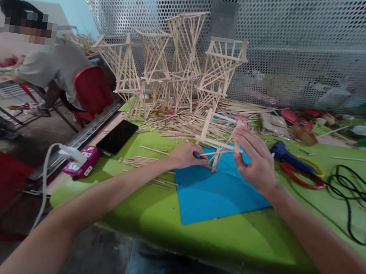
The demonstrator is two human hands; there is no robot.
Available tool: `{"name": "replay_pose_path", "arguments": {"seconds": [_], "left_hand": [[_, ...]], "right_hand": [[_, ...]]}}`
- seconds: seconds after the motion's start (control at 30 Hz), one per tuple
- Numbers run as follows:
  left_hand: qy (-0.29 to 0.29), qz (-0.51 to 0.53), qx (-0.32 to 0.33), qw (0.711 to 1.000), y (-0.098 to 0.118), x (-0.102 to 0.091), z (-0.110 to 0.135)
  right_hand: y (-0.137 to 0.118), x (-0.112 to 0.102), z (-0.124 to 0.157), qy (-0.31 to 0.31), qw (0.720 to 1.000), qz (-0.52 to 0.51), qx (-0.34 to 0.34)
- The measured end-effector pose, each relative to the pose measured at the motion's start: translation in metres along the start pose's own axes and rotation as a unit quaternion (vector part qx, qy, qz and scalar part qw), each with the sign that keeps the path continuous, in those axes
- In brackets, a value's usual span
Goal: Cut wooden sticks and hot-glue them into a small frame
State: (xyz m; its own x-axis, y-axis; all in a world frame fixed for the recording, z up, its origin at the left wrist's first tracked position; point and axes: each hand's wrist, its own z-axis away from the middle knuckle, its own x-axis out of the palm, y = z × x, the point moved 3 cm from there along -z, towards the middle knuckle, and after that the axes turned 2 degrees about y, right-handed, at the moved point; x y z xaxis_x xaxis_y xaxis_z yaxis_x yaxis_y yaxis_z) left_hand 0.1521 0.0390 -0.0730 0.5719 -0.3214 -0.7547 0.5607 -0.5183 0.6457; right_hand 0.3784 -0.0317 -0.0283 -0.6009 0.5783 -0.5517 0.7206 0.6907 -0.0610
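Observation:
Both my hands are at a small frame of wooden sticks (206, 126) above a blue sheet (218, 201) on the green table. My left hand (187, 156) has its fingers closed at the frame's lower left, on a thin stick there. My right hand (255, 158) grips the frame's right side between thumb and fingers, at a flat upright piece. The frame is tilted, with flat wider strips along one end and thinner sticks crossing below. Left of the sheet lie several loose thin sticks (145, 162).
Finished stick structures (186, 42) stand behind a pile of sticks (185, 123). A glue gun (291, 156), scissors with red and yellow handles (303, 176) and black cord (354, 197) lie right. A phone (117, 137) and purple power strip (83, 163) lie left. A person (57, 65) sits beyond.

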Motion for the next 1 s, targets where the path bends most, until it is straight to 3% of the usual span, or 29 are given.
{"name": "replay_pose_path", "arguments": {"seconds": [0.23, 0.47, 0.53, 0.63, 0.7, 0.77, 0.87, 0.93, 1.0], "left_hand": [[-0.014, 0.002, 0.024, 1.000, 0.004, -0.003, 0.002], [-0.049, 0.100, 0.067, 0.992, 0.004, -0.037, 0.004], [-0.018, 0.134, 0.034, 0.990, -0.005, -0.048, 0.003], [0.081, 0.147, -0.016, 0.986, -0.018, -0.063, 0.001], [0.184, 0.088, 0.038, 0.978, -0.016, -0.075, 0.002], [0.266, -0.021, 0.154, 0.951, -0.002, -0.085, 0.007], [0.248, -0.163, 0.318, 0.901, 0.021, -0.085, 0.013], [0.208, -0.219, 0.363, 0.881, 0.029, -0.081, 0.014], [0.185, -0.246, 0.365, 0.879, 0.031, -0.076, 0.013]], "right_hand": [[0.000, 0.001, 0.000, -0.007, 1.000, 0.005, 0.003], [0.001, 0.002, 0.001, -0.013, 1.000, 0.001, 0.011], [0.001, 0.001, 0.001, -0.014, 1.000, -0.003, 0.011], [0.001, 0.000, 0.000, -0.013, 1.000, -0.009, 0.006], [0.000, 0.000, -0.001, -0.008, 1.000, -0.014, 0.004], [-0.001, 0.000, -0.002, -0.003, 1.000, -0.016, 0.001], [-0.002, 0.000, -0.004, 0.008, 1.000, -0.015, -0.006], [-0.002, 0.000, -0.004, 0.015, 1.000, -0.013, -0.013], [-0.002, 0.000, -0.005, 0.014, 1.000, -0.011, -0.015]]}}
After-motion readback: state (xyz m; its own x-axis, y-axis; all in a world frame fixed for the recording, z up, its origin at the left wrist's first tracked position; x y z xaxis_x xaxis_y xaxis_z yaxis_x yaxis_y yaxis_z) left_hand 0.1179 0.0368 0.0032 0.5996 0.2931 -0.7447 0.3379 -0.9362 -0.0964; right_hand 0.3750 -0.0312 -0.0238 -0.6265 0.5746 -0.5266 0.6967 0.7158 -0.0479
